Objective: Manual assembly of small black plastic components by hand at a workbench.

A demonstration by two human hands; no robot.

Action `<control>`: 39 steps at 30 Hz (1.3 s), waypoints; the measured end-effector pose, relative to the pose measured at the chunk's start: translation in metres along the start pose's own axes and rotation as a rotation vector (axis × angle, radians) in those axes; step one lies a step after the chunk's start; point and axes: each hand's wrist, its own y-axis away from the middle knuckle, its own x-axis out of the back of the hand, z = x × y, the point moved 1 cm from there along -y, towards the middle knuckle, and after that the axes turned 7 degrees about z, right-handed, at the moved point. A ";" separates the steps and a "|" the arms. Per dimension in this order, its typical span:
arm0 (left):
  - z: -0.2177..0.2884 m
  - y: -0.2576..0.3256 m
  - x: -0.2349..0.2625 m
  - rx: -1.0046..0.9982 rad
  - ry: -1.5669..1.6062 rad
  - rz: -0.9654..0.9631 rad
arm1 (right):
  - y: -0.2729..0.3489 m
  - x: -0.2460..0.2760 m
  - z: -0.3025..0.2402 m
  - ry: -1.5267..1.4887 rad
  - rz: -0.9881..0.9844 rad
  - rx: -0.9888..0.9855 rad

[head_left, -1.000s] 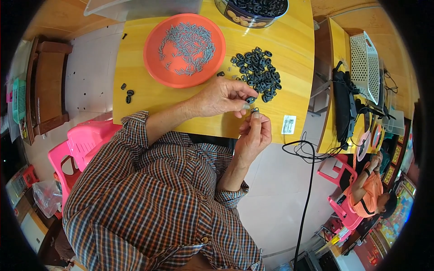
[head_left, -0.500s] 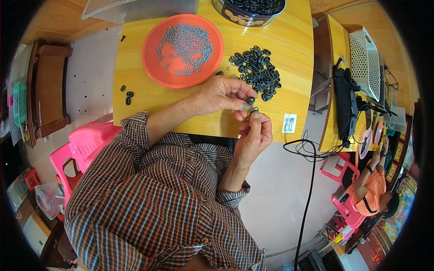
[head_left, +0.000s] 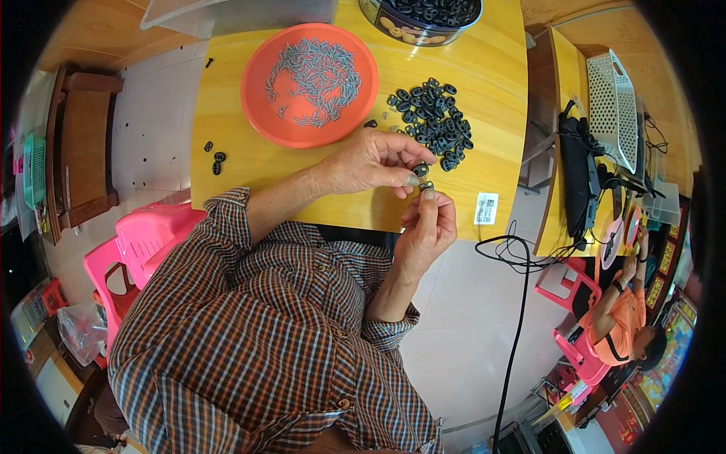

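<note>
Virtually unmoved, my left grip [head_left: 369, 163] pinches a black piece [head_left: 420, 170] and my right grip [head_left: 428, 227], at its five o'clock, a small part [head_left: 428, 185], apparently mid-step still.

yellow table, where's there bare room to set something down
The yellow table has bare surface between the black-parts pile and its right edge, and between the orange bowl and round tin. Crowded: the pile itself, and where left hand and right hand work.
</note>
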 end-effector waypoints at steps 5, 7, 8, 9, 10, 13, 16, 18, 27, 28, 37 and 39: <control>-0.002 -0.001 0.004 0.029 0.024 -0.011 | 0.000 0.000 0.000 -0.006 0.009 0.012; -0.001 -0.002 0.005 0.046 0.019 0.000 | 0.000 0.000 0.000 0.002 0.018 0.018; -0.002 -0.002 0.005 0.078 0.040 0.019 | 0.000 0.000 0.000 0.002 0.018 0.018; -0.002 -0.002 0.005 0.110 0.061 0.039 | 0.000 -0.001 0.001 -0.010 0.009 0.014; -0.002 -0.002 0.004 0.110 0.060 0.039 | 0.000 0.000 0.001 -0.021 0.001 0.011; -0.002 -0.001 0.001 0.183 0.151 0.100 | 0.001 -0.002 0.000 -0.023 -0.001 0.008; -0.004 -0.001 0.001 0.204 0.183 0.101 | 0.001 -0.003 -0.001 -0.016 0.009 -0.009; -0.006 -0.001 0.001 0.196 0.135 0.103 | 0.001 -0.002 0.000 -0.017 0.007 -0.007; -0.005 -0.001 0.002 0.135 0.058 0.028 | -0.002 -0.002 0.002 -0.017 0.016 0.004; -0.005 -0.001 0.002 0.134 0.059 0.028 | -0.002 -0.002 0.002 -0.008 0.019 0.011; -0.003 0.000 0.005 0.095 0.005 -0.008 | -0.003 -0.001 0.007 0.039 0.036 0.041; -0.002 -0.001 0.004 0.089 0.005 -0.011 | -0.002 -0.002 0.008 0.053 0.045 0.050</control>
